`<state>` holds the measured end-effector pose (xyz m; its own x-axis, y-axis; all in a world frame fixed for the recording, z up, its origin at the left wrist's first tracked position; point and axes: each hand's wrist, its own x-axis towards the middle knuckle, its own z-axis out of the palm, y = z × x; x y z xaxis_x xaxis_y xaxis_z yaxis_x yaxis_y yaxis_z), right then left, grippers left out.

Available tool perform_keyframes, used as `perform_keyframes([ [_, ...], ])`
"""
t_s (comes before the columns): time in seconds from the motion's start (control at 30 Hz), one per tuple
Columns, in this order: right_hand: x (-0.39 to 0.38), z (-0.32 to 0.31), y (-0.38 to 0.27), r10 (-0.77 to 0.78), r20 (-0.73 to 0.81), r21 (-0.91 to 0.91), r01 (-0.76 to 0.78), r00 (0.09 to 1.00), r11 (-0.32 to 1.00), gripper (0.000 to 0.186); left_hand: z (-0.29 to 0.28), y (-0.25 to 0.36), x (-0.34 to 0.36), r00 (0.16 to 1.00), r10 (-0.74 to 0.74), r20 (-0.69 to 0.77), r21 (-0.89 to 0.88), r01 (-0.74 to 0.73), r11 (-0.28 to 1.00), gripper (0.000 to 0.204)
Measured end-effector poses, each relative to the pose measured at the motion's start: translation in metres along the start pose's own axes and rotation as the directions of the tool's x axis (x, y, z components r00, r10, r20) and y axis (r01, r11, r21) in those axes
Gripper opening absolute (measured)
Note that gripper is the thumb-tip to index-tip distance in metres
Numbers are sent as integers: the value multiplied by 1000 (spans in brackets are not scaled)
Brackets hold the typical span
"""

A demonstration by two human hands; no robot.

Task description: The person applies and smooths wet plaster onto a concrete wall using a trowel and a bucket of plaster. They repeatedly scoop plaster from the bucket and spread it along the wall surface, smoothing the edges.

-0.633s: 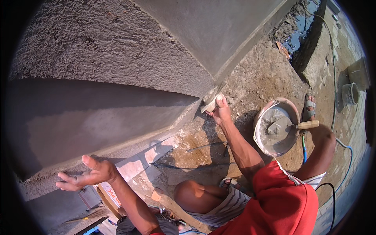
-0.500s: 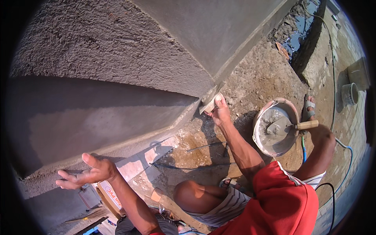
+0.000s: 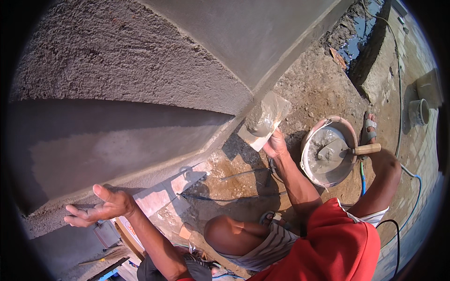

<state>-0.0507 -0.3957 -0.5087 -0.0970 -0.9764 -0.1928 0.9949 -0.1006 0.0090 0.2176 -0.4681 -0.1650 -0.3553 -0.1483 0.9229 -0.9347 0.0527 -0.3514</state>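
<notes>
My right hand [image 3: 276, 143] grips the near edge of a flat, pale square board [image 3: 281, 107], with a smear of wet grey mortar [image 3: 255, 118] on its face. The board is tilted and sits close to the lower corner of the rendered wall [image 3: 234, 33]; whether it touches the wall I cannot tell. At the left, my left hand [image 3: 108, 206] is held out with fingers spread and nothing in it, in front of the wall's lower ledge. Right of my right forearm stands a round bucket [image 3: 350, 127] of wet mortar, and a trowel [image 3: 368, 149] with a wooden handle lies across its rim.
A small bucket [image 3: 418, 112] stands beside a larger grey container [image 3: 430, 88] at the far right. Hoses [image 3: 418, 192] run along the paving. A muddy trench [image 3: 358, 44] lies at the upper right. Below my left arm is a cardboard box [image 3: 127, 236]. My sandalled foot [image 3: 370, 127] is beside the mortar bucket.
My right hand has drawn the board slightly back from the wall corner and turned it, so its mortar-covered face now shows. My left hand has shifted very slightly down and left, still spread.
</notes>
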Motion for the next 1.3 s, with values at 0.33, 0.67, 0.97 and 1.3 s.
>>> perform_keyframes([
  [0.33,20,-88,-10,-49,-263,-54,36,963,998,41,4,5,0,1000,-26,-11,-26,25,999,71],
  [0.67,46,-81,7,-36,-377,-146,-21,926,989,37,5,6,-4,999,-49,-12,-38,48,998,72],
  [0.97,55,-56,26,-162,-496,-241,44,853,970,29,5,7,-4,998,-55,-20,-39,54,998,72],
  [1.3,45,2,42,-245,-397,-272,142,884,952,30,5,5,-3,1000,-25,-17,-17,24,1000,73],
])
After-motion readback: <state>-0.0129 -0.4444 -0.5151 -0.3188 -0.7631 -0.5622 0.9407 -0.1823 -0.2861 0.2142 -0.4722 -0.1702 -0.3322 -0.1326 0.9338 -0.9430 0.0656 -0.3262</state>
